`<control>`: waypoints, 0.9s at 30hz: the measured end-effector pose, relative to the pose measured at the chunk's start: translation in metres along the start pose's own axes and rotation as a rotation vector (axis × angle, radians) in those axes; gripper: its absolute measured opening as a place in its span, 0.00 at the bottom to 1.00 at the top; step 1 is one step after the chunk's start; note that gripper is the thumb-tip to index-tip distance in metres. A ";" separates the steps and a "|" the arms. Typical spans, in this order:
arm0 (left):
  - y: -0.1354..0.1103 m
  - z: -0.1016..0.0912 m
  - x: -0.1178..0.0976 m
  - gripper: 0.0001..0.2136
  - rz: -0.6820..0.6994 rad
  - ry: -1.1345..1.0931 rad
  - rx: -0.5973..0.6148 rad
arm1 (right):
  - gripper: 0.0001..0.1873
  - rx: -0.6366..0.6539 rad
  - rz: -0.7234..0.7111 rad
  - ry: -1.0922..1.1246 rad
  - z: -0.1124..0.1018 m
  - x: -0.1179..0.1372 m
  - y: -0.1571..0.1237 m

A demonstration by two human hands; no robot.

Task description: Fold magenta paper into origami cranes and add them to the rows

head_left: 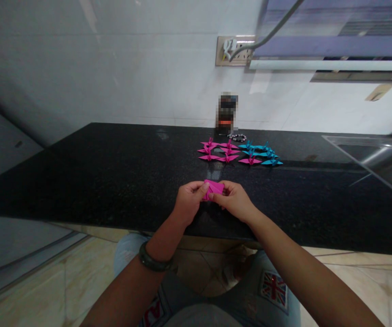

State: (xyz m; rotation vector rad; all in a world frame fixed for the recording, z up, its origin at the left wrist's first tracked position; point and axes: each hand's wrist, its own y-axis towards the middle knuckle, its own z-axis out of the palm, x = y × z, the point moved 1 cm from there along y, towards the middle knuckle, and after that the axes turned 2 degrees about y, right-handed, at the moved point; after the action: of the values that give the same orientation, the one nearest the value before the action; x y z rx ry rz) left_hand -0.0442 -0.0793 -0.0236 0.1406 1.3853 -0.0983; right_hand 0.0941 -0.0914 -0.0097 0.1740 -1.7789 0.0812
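Both of my hands pinch one folded piece of pink paper [213,189] just above the near part of a black stone counter [114,177]. My left hand [188,200] grips its left edge with closed fingers. My right hand [236,200] holds the right edge, fingers curled. Farther back on the counter lie several finished pink paper cranes [218,151] and, to their right, several blue paper cranes [261,153], one pink among them.
A small dark object [227,113] stands against the white wall behind the cranes, with a beaded bracelet [237,136] beside it. A steel sink [376,156] is set in the counter at right. A wall socket [233,50] with a cable sits above. Tiled floor below.
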 end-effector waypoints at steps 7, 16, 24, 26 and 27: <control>0.000 -0.001 0.000 0.12 0.039 0.059 -0.034 | 0.13 0.051 0.030 0.066 0.002 0.003 -0.001; -0.001 0.003 -0.005 0.10 0.027 0.047 -0.056 | 0.13 0.023 0.019 0.032 0.002 -0.002 0.001; 0.000 0.001 -0.003 0.10 0.046 0.074 -0.068 | 0.14 0.009 0.006 0.025 0.003 -0.001 0.001; 0.000 0.000 0.000 0.11 0.044 0.067 -0.076 | 0.15 0.052 0.010 0.057 0.001 0.000 0.000; 0.001 -0.001 0.001 0.11 0.038 0.058 -0.075 | 0.15 0.076 0.019 0.081 -0.001 0.000 0.000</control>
State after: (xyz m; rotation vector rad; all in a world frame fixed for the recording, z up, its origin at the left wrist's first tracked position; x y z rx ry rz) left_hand -0.0449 -0.0785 -0.0244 0.1080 1.4414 -0.0104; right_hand 0.0946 -0.0910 -0.0094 0.2059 -1.6977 0.1676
